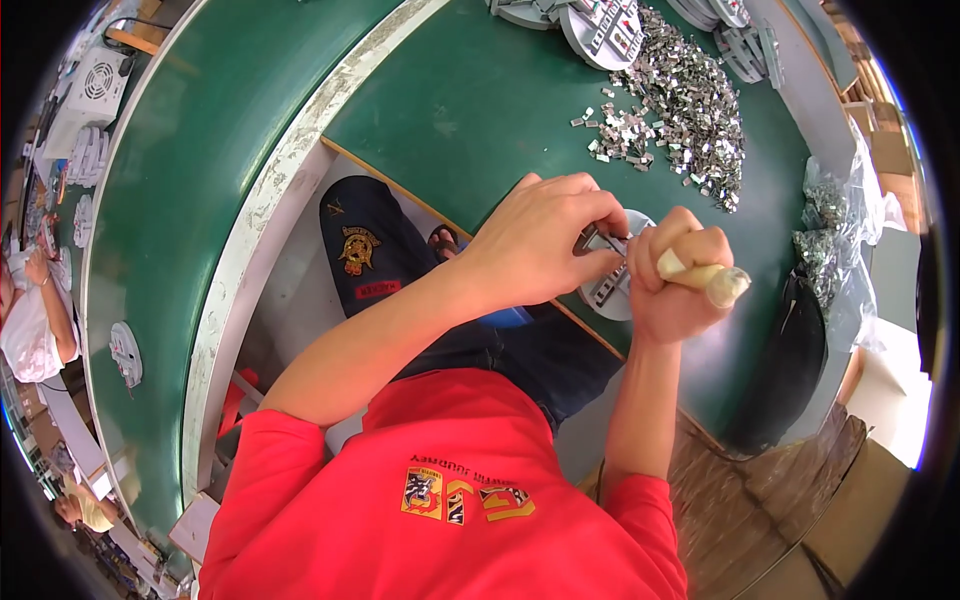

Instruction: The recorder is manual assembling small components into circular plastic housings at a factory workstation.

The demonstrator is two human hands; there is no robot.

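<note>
Gripped tool in right fingers, curled left fingers at disc near metal bits, could not tell if pinching.

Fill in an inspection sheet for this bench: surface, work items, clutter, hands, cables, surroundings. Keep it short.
Surface: green tabletop, slightly scuffed.
Work items: gray round part with dark slots, at the near edge; pale-yellow-handled tool, tip hidden.
Clutter: heap of small metal pieces, loosely spread at its left; gray round housings beyond it; clear plastic bags at the right.
Hands: right hand grips the tool handle; left hand has its fingers at the gray part, their exact hold unclear.
Cables: black cord at far upper left; its run unclear.
Surroundings: co-worker at left; brown cardboard at lower right.
</note>
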